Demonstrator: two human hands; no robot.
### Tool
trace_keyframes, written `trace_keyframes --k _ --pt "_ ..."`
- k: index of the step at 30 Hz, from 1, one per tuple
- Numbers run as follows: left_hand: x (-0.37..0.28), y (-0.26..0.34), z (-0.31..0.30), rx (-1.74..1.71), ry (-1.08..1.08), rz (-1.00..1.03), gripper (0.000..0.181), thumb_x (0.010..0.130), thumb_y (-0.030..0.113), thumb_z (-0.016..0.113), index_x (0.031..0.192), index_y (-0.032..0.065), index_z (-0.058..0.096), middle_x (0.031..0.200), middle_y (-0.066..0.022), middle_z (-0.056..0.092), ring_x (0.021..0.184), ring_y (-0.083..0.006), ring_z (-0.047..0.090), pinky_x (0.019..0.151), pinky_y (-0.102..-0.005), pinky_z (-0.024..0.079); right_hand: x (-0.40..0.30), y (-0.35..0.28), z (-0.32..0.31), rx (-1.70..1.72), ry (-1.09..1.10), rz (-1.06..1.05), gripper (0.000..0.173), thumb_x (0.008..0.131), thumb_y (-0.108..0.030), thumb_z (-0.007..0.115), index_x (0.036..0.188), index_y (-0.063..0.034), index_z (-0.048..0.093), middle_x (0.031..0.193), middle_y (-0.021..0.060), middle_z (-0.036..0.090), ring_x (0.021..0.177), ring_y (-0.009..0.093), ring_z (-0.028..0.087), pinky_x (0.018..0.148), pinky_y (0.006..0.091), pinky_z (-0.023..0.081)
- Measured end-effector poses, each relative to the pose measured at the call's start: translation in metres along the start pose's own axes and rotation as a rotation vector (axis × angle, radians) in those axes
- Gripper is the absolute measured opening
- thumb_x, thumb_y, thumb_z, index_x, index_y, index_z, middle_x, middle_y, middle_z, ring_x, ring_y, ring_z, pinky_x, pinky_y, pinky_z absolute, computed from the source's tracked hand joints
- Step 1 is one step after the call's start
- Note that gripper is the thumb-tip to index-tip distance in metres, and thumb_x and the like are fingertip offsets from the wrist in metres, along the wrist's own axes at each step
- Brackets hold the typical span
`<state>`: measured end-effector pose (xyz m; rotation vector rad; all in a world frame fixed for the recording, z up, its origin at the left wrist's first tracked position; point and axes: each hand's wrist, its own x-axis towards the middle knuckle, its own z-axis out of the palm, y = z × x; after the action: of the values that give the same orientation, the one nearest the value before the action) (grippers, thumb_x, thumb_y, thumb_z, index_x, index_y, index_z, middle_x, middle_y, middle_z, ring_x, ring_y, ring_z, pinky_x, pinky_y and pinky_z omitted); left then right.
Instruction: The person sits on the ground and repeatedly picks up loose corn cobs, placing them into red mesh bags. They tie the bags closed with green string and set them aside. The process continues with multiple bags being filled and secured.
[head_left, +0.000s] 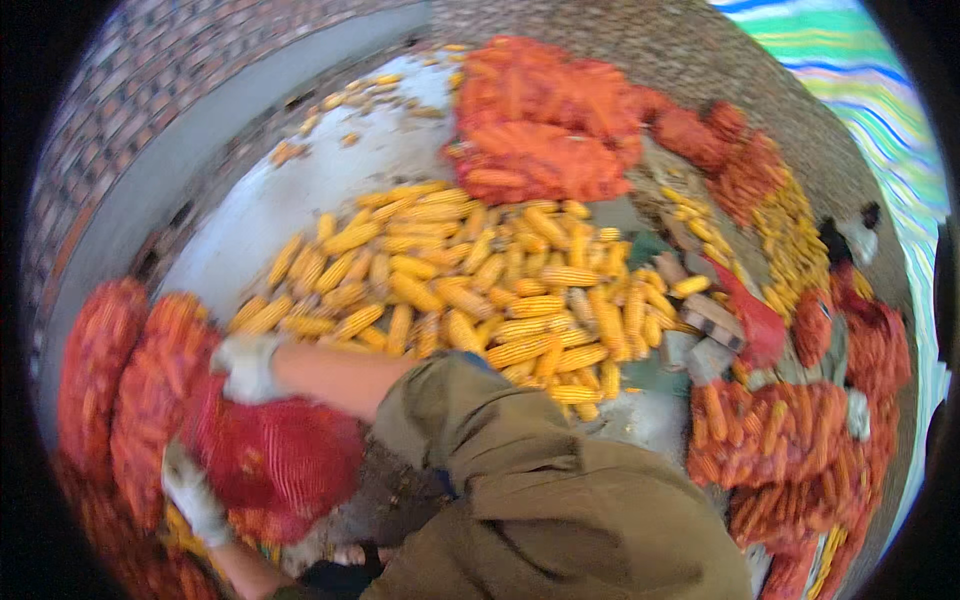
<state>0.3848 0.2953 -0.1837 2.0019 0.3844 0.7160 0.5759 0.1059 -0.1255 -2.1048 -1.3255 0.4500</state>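
A red mesh bag (281, 450) hangs bunched at the lower left, with a few spots of yellow showing through its weave. My right hand (249, 367), in a white glove, grips the bag's upper edge; the arm reaches across from a brown sleeve. Lower down, my left hand (191, 487), also gloved, holds the bag's left side, its fingertips partly hidden by the mesh. Close beyond both hands stand filled red mesh sacks (161, 375) of corn. A heap of husked yellow corn cobs (457, 277) lies just above my right forearm.
A pale sheet (262, 195) spreads under the heap, with loose cobs at its far end. Full orange-red sacks (544, 120) stand behind it. More sacks (765, 435) line the right, near bricks (712, 322). A low concrete kerb (225, 127) runs along the left. A striped tarp (847, 97) hangs far right.
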Motion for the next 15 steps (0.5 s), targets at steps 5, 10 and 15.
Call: trace_keyframes --k 5,10,15 --pt "0.007 0.049 0.030 0.967 -0.020 -0.108 0.109 0.060 0.038 0.089 0.150 0.0124 0.034 0.144 -0.0264 0.044 0.131 -0.0426 0.045 0.111 -0.0446 0.037 -0.019 0.055 -0.025 0.445 0.311 0.176 0.031 0.088 -0.027 0.053 0.099 -0.0015 0.066 0.083 0.0175 0.067 0.076 0.028 0.064 0.071 0.0448 0.052" --pt "0.013 -0.038 -0.014 0.571 0.453 -0.281 0.084 0.075 0.035 0.080 0.146 0.0082 0.041 0.140 -0.0235 0.048 0.129 -0.0376 0.047 0.109 -0.0444 0.038 -0.021 0.056 -0.038 1.425 0.330 0.164 0.023 0.088 -0.015 0.062 0.103 0.0014 0.066 0.093 0.0121 0.070 0.083 0.021 0.068 0.078 0.0334 0.056" --pt "0.007 -0.020 -0.001 -1.139 0.346 -0.616 0.046 0.093 0.025 0.059 0.135 0.0058 0.054 0.131 -0.0160 0.059 0.116 -0.0322 0.058 0.105 -0.0468 0.043 -0.050 0.046 -0.052 1.340 -0.092 0.210 0.028 0.084 -0.013 0.069 0.108 0.0016 0.068 0.097 0.0102 0.072 0.083 0.019 0.069 0.079 0.0314 0.056"
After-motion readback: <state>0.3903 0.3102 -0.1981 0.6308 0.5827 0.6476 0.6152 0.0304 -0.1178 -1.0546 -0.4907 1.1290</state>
